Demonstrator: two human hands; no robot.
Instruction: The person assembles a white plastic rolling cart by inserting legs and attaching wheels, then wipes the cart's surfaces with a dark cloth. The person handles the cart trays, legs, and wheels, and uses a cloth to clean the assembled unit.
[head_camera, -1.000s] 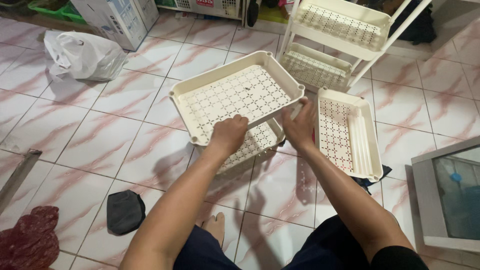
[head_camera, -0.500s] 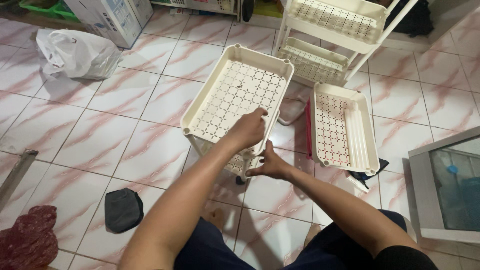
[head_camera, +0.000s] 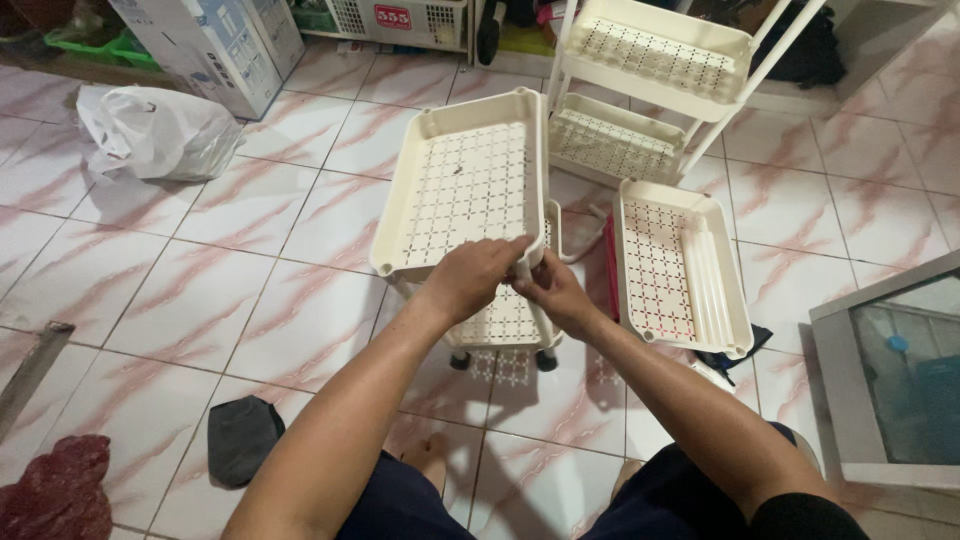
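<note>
Left hand (head_camera: 478, 275) and right hand (head_camera: 552, 290) clenched on cream tray (head_camera: 470, 180) corner at frame centre, steadying it above wheeled lower tray (head_camera: 505, 322).

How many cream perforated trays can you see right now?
5: one held by both hands, one under it on wheels, one loose on the floor, two in the rack behind. Others may be hidden.

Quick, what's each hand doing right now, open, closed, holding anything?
Left hand: closed on the near rim of the cream perforated tray.
Right hand: closed around a white post under that tray.
</note>
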